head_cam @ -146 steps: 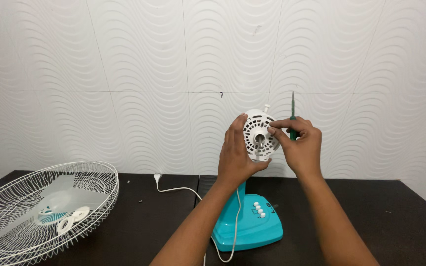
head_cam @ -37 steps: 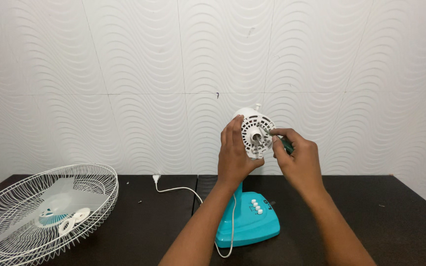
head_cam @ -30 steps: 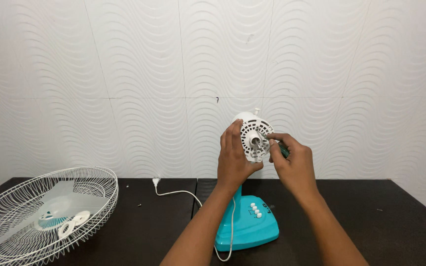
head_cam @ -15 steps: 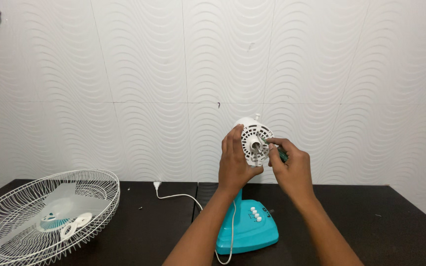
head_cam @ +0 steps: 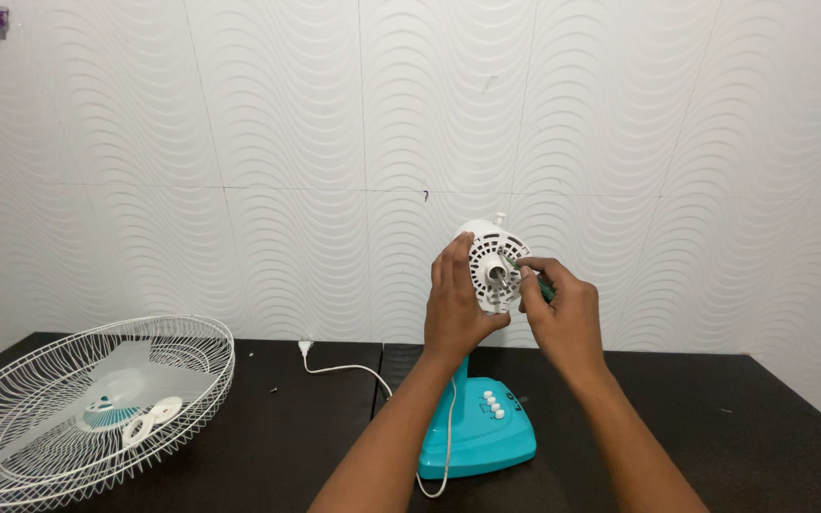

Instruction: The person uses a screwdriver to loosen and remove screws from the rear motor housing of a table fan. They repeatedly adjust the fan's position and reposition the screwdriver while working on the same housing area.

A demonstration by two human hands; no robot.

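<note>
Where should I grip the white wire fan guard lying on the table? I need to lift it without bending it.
Take the white wire fan guard by its thick outer rim, from the right side nearest the fan. It lies dished upward with loose parts inside, so keep it level; the thin wires would probably flex.

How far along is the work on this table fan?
Done: the white wire guard lies on the dark table, with the translucent blades in it. In hand: the left hand grips the white motor housing; the right hand works a green-handled tool at its face. Left: the housing sits on its teal base.
</note>
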